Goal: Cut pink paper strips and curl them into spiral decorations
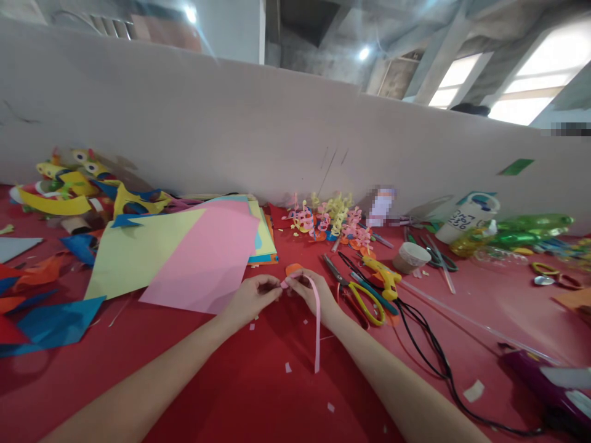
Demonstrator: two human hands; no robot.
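A narrow pink paper strip (317, 326) runs between my two hands, its long end arching over my right hand and hanging down toward the table. My left hand (256, 298) pinches the strip's short end between thumb and fingertips. Close beside it, my right hand (314, 295) grips the same strip a little farther along. Just behind the fingertips lies an orange paper disc (292, 269), partly covered by my hands. Yellow-handled scissors (367, 303) rest right of my right hand.
Pink and yellow paper sheets (207, 258) lie to the left. Curled paper pieces (332, 218) stand behind. A yellow glue gun (383, 277), paper cup (410, 257), green plastic bottles (530, 229) and a purple tool (545, 381) are on the right. A pale partition (231, 123) closes off the back.
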